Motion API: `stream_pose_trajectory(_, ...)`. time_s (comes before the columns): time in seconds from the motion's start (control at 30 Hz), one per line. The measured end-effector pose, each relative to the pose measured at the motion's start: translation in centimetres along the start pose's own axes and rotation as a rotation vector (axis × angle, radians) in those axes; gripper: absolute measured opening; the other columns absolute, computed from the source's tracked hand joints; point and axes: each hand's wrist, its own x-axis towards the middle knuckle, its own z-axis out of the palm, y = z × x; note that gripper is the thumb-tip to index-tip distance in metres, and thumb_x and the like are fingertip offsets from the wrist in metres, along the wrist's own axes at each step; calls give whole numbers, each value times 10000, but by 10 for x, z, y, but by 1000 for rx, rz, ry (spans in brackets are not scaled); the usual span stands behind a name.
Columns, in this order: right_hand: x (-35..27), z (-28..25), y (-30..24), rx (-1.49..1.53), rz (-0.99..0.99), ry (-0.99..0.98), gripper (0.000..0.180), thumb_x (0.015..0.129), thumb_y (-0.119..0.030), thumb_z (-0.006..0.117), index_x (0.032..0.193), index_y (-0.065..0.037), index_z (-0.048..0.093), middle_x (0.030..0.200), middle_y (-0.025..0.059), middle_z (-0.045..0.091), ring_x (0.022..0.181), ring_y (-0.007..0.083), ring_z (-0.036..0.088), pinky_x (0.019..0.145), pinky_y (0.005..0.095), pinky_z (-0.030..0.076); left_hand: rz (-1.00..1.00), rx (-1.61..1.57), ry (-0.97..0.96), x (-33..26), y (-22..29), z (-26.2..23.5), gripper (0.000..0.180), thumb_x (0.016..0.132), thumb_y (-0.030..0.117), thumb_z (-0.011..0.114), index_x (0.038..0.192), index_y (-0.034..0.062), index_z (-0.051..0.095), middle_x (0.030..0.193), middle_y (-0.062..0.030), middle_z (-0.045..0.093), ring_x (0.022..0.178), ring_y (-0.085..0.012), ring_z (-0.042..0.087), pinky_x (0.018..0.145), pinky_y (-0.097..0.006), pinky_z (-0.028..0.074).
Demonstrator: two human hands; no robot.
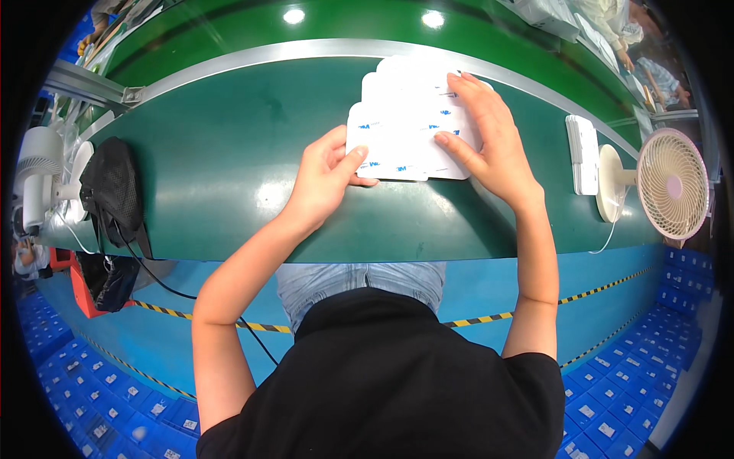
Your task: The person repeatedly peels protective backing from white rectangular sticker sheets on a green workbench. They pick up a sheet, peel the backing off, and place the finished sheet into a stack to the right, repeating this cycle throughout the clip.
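Several white flat pads [401, 126] with blue print lie overlapping in a row on the green belt [229, 145], running away from me. My left hand [325, 180] grips the near left edge of the closest pad, thumb on top. My right hand [489, 138] rests flat over the right side of the pads, fingers spread across them and thumb pressing the near one.
A stack of white pads [582, 153] stands on edge to the right, next to a small beige desk fan [669, 183]. A black mesh bag [113, 191] and a white fan [38, 172] sit at the belt's left end. Other people work at the far right [642, 46].
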Motion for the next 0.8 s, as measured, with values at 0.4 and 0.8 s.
stream_pose_trajectory(0.4, -17, -2, -30, 133, 53, 3, 519, 825, -78, 743, 1321, -91, 593, 1049, 122, 672, 942, 298, 648, 851, 392, 516, 279, 481, 22, -19, -17, -10, 233, 1002, 55, 520, 1226, 1, 558, 1060, -118, 682, 975, -203, 666, 838, -344, 533)
stream_pose_trajectory(0.8, -40, 5, -54, 9, -223, 146, 429, 794, 0, 692, 1213, -88, 671, 929, 49, 646, 841, 245, 617, 806, 402, 505, 650, 620, 10, -46, -12, 5, 331, 957, -34, 543, 1286, -5, 550, 1167, -169, 682, 1017, -272, 698, 877, -347, 539)
